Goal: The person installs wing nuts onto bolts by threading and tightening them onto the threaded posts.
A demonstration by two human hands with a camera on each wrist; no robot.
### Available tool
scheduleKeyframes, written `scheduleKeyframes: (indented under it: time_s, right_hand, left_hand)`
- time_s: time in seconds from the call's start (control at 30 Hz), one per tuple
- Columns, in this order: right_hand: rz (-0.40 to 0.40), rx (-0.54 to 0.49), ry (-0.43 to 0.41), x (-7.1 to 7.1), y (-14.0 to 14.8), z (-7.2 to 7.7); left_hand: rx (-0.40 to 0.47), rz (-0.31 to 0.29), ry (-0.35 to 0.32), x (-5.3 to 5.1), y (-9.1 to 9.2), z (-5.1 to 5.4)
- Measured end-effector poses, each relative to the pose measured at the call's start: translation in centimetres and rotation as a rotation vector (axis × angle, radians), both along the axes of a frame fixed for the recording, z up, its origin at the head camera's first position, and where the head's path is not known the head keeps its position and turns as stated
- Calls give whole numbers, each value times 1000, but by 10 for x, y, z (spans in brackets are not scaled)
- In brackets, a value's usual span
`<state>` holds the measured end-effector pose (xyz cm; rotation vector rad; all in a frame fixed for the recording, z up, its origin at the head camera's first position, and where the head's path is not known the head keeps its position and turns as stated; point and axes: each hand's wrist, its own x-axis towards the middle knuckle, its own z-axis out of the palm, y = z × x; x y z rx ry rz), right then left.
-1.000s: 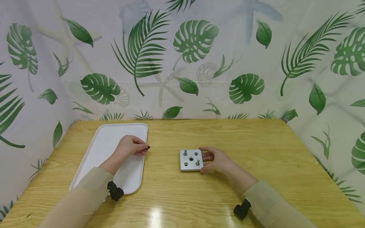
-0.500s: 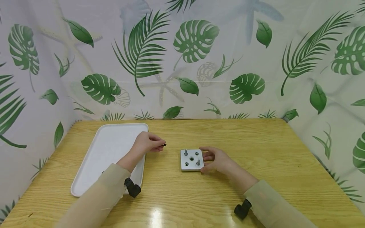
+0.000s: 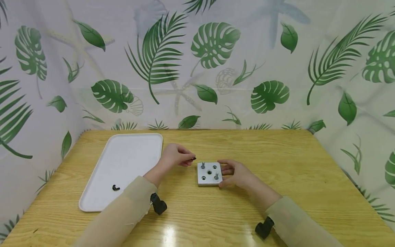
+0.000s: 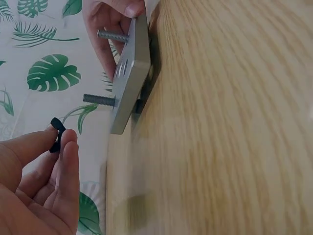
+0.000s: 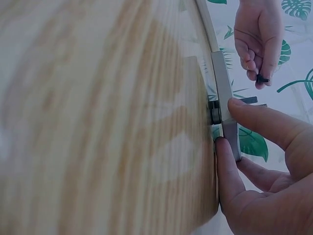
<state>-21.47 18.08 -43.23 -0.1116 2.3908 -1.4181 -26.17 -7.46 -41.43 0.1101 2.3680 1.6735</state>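
Observation:
The left hand pinches a small black curved piece between thumb and fingers, just beyond and left of the metal plate. The silver square plate lies on the table with holes in its face and two threaded studs standing up from opposite corners. On the plate's right edge, the right hand grips with thumb and fingers; in the right wrist view its fingertips touch the plate's side. A dark part shows under the plate.
A white tray lies at the left of the wooden table, with another small black piece in its near part. A leaf-patterned cloth stands behind the table and along its sides.
The left hand has moved right from the tray's edge to beside the plate, carrying the black piece. The black piece in the tray has come into view. The right hand stays on the plate.

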Motion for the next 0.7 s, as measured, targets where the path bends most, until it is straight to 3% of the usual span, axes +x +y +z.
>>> scheduleKeyframes:
  time_s: [0.3,0.7]
  right_hand:
    - [12,11,10,1,-1,2]
    - [16,50,16,-2,-1,3]
  left_hand:
    - [-22,-6,-15,5,21,-2]
    - [-20,1,-8,4,26,-6]
